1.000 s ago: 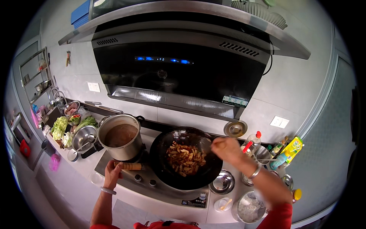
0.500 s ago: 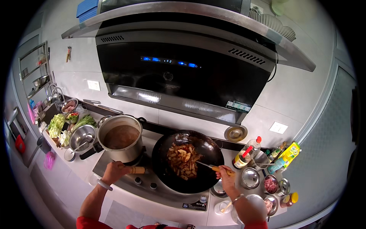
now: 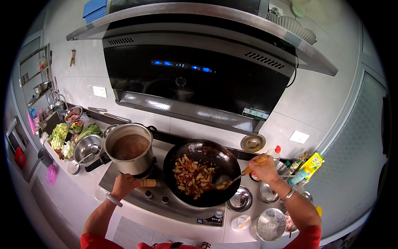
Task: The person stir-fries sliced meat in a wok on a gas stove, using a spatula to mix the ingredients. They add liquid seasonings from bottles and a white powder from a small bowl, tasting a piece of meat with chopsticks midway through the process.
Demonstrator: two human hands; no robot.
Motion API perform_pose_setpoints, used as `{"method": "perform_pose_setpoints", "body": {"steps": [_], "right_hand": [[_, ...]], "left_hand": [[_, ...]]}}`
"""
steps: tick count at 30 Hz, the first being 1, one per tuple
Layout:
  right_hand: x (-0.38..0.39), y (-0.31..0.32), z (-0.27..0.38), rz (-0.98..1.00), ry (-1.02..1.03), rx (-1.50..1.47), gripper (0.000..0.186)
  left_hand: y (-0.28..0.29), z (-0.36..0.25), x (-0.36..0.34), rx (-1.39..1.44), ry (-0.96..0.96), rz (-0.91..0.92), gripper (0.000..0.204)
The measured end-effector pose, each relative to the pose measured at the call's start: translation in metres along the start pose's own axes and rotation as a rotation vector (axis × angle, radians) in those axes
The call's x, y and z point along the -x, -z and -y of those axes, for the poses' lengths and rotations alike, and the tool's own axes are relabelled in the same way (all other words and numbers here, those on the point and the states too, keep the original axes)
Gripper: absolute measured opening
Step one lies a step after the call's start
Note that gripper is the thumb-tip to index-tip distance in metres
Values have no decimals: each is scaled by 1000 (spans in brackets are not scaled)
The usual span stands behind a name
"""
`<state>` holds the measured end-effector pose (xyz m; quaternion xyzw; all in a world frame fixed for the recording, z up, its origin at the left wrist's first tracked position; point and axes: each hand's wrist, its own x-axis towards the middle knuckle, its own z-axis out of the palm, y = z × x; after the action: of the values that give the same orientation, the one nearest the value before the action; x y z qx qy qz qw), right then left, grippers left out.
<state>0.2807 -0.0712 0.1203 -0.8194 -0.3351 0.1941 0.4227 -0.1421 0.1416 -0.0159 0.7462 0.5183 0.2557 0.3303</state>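
Note:
A black wok [image 3: 226, 166] sits on the right side of the stove. Browned sliced food with red bits [image 3: 192, 176] is heaped in its left half. My left hand [image 3: 124, 186] is closed around the wok's wooden handle [image 3: 148, 182], left of the wok. My right hand [image 3: 265, 169], raised beyond the wok's right rim, grips a wok spatula by its wooden handle [image 3: 253, 163]. The metal shaft slants down to the left, and the spatula's head [image 3: 223, 184] rests low inside the wok, right of the food. A tall pot [image 3: 139, 162] of brown liquid stands on the left burner.
Bowls, including a steel bowl [image 3: 239, 199] and a larger bowl [image 3: 271, 225], crowd the counter right of the wok, with bottles behind. A white jar [image 3: 240, 223] stands near the front edge. Leafy greens [image 3: 59, 136] and a steel bowl [image 3: 88, 147] lie left. The range hood [image 3: 182, 95] overhangs the stove.
My right hand has risen away from me and slightly right, tilting the spatula steeper. The food has been pushed left and spread across the wok. My left hand keeps its hold on the handle.

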Motion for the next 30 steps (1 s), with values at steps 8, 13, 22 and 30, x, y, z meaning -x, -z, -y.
{"method": "perform_pose_setpoints", "body": {"steps": [8,13,22,30], "right_hand": [[12,-46,-98,-26,-58,-461,18],[18,-126,-111,-98,-51,-817,17],[11,-80,-37,112,662,-126,18],[-44,-14,-59,20,366,-17,13]], "left_hand": [[1,-1,3,-10,-9,2,39],[2,-7,5,-28,13,45,41],[-6,12,2,25,-25,-14,35],[-1,-3,11,-1,0,-21,33]]}}
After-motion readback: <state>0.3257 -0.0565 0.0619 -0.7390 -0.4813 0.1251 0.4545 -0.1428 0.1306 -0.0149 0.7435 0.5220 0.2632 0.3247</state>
